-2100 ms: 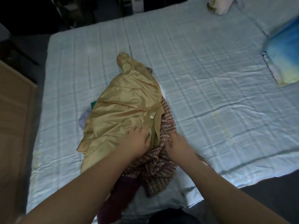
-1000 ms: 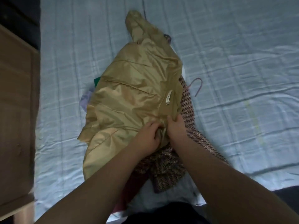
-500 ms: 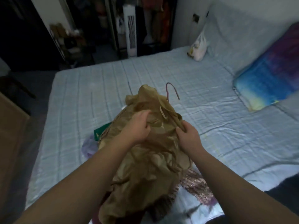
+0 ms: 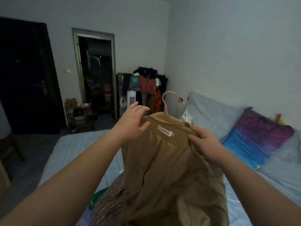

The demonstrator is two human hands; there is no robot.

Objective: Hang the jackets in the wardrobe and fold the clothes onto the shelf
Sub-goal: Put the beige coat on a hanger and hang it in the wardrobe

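The tan jacket (image 4: 169, 163) hangs lengthwise toward six o'clock above the bed (image 4: 71, 149). The right hand (image 4: 205, 144) pinches its shoulder at three o'clock. The left hand (image 4: 132, 124), fingers spread, is nearer the pink hanger hook (image 4: 167, 99) at twelve.

The room is dim, with pale bluish walls (image 4: 228, 46). A bed (image 4: 73, 154) under a light blue checked sheet fills the lower part of the view. Near its right edge lies a blue and purple pillow (image 4: 260, 136). On the far wall, a dark door (image 4: 27, 75) stands left of an open doorway (image 4: 96, 70) into an unlit room. In the far corner, a rack of hanging clothes (image 4: 146, 87) stands behind a white tower fan (image 4: 131, 99). A low shoe shelf (image 4: 79, 115) sits between the door and the doorway.
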